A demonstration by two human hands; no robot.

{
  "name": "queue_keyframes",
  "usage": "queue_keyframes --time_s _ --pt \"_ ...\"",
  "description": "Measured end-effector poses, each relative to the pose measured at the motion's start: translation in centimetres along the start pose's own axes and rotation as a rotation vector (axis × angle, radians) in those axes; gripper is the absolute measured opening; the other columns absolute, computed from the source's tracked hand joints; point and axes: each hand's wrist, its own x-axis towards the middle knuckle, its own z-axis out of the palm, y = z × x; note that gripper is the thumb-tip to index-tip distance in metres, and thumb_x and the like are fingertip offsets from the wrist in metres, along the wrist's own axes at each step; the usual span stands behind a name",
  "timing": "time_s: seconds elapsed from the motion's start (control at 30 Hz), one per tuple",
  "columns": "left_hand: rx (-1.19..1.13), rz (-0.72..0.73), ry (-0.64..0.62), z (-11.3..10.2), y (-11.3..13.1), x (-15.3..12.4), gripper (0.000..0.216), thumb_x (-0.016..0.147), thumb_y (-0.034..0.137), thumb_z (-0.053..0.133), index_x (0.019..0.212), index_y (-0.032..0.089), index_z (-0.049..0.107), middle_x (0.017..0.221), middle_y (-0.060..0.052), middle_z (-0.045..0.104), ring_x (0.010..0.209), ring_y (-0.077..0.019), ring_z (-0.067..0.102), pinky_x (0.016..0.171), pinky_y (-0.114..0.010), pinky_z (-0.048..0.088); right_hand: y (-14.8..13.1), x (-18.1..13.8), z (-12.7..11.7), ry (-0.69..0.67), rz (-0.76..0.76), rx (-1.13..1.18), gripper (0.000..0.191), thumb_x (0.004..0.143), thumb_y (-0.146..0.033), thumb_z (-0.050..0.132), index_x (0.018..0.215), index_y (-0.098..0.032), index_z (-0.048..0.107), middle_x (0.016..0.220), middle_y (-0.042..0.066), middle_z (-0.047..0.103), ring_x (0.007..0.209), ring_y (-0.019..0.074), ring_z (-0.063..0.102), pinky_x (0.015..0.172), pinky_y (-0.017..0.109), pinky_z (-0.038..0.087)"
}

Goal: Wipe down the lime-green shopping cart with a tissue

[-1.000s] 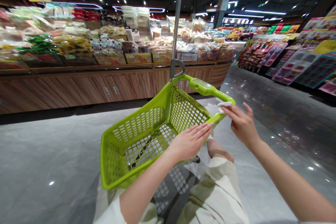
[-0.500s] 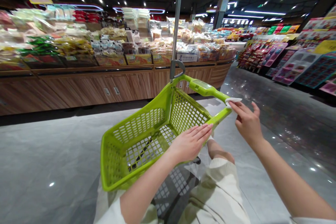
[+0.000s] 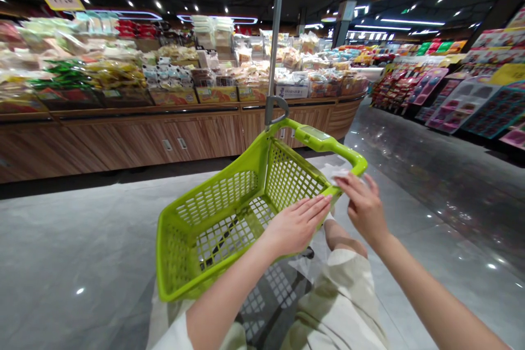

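A lime-green plastic shopping basket (image 3: 213,229) stands tilted in front of me, its handle bar (image 3: 328,145) up at the right. My left hand (image 3: 297,225) lies flat on the basket's near rim, fingers stretched out together. My right hand (image 3: 363,205) pinches a small white wipe (image 3: 340,175) against the handle arm just below the bar's corner. My knee in pale trousers (image 3: 340,284) shows under the basket.
A grey metal pole (image 3: 274,38) rises from the basket's far side. A wooden counter (image 3: 164,136) piled with packaged food runs along the left and middle. Shelves of colourful goods (image 3: 463,98) line the right. Glossy grey floor (image 3: 61,251) spreads around.
My right hand with the wipe went out to the handle's corner, then came back down and left along the handle arm, closer to my left hand. The left hand stayed put.
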Motion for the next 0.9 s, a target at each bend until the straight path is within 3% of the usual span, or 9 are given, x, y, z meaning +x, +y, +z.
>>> queue_keyframes --time_s 0.07,0.13,0.23,0.3,0.37,0.47,0.53,0.73,0.9 --pt "0.002 0.0 -0.002 0.0 0.0 0.0 0.06 0.097 0.026 0.031 0.152 0.007 0.016 0.163 -0.008 0.009 0.15 -0.0173 0.004 0.122 -0.033 0.011 -0.7 -0.3 -0.1 -0.077 -0.135 0.036 0.066 0.081 -0.001 0.039 0.142 -0.026 0.045 0.137 0.008 0.059 0.13 0.0225 0.052 0.115 0.048 0.026" --pt "0.005 0.0 -0.002 0.0 0.0 -0.1 0.059 0.098 0.026 0.03 0.152 0.008 0.016 0.163 -0.007 0.008 0.15 -0.0166 0.004 0.121 -0.032 0.012 0.3 -0.2 -0.4 -0.075 -0.149 0.014 0.064 0.081 -0.001 0.04 0.139 -0.028 0.049 0.133 0.007 0.062 0.125 0.0219 0.056 0.117 0.049 0.022" --pt "0.004 -0.003 0.005 -0.2 0.0 -0.2 0.058 0.098 0.026 0.029 0.152 0.009 0.018 0.163 -0.005 0.007 0.15 -0.0158 0.005 0.121 -0.031 0.012 3.1 0.6 -0.5 0.04 0.029 -0.071 0.062 0.078 -0.002 0.043 0.132 -0.027 0.056 0.126 0.008 0.067 0.119 0.0242 0.061 0.116 0.055 0.02" --pt "0.005 -0.001 0.006 -0.2 0.0 -0.2 0.057 0.099 0.027 0.028 0.152 0.009 0.018 0.163 -0.005 0.007 0.15 -0.016 0.006 0.121 -0.031 0.012 3.5 0.9 -0.4 0.087 0.135 -0.102 0.061 0.077 -0.002 0.043 0.132 -0.025 0.056 0.126 0.01 0.066 0.12 0.0263 0.06 0.114 0.057 0.022" --pt "0.01 -0.001 0.002 -0.2 0.0 -0.2 0.057 0.099 0.026 0.028 0.152 0.008 0.018 0.163 -0.006 0.007 0.15 -0.0162 0.005 0.121 -0.032 0.013 1.9 0.6 -0.2 0.069 0.112 -0.079 0.062 0.078 -0.002 0.042 0.135 -0.025 0.054 0.128 0.011 0.065 0.124 0.0267 0.057 0.114 0.055 0.025" --pt "0.019 -0.003 -0.012 0.0 0.0 -0.1 0.059 0.098 0.027 0.03 0.152 0.007 0.017 0.163 -0.007 0.009 0.15 -0.0166 0.004 0.121 -0.033 0.013 -1.2 -0.3 -0.1 -0.03 -0.075 0.021 0.067 0.079 0.0 0.039 0.14 -0.025 0.048 0.134 0.009 0.061 0.13 0.0243 0.052 0.114 0.049 0.029" --pt "0.015 -0.003 -0.013 0.0 0.0 -0.1 0.059 0.098 0.026 0.03 0.152 0.007 0.016 0.163 -0.007 0.009 0.15 -0.0168 0.004 0.121 -0.033 0.012 -1.7 -0.7 -0.1 -0.063 -0.147 0.044 0.068 0.081 0.001 0.038 0.142 -0.027 0.046 0.134 0.008 0.061 0.129 0.0228 0.053 0.115 0.048 0.028" --pt "0.013 -0.004 0.007 -0.2 0.0 -0.2 0.057 0.098 0.026 0.029 0.152 0.009 0.019 0.163 -0.006 0.007 0.15 -0.0157 0.006 0.121 -0.032 0.013 3.6 0.9 -0.7 0.013 -0.031 -0.062 0.065 0.08 -0.002 0.043 0.139 -0.028 0.05 0.126 0.008 0.067 0.118 0.0245 0.062 0.115 0.053 0.024" --pt "0.024 -0.005 0.018 -0.1 -0.1 -0.2 0.057 0.098 0.026 0.029 0.152 0.009 0.02 0.163 -0.006 0.008 0.15 -0.0159 0.006 0.12 -0.032 0.013 4.4 1.8 -2.0 -0.082 -0.079 -0.067 0.07 0.083 -0.005 0.044 0.147 -0.031 0.036 0.13 0.008 0.064 0.116 0.0243 0.062 0.114 0.053 0.025"
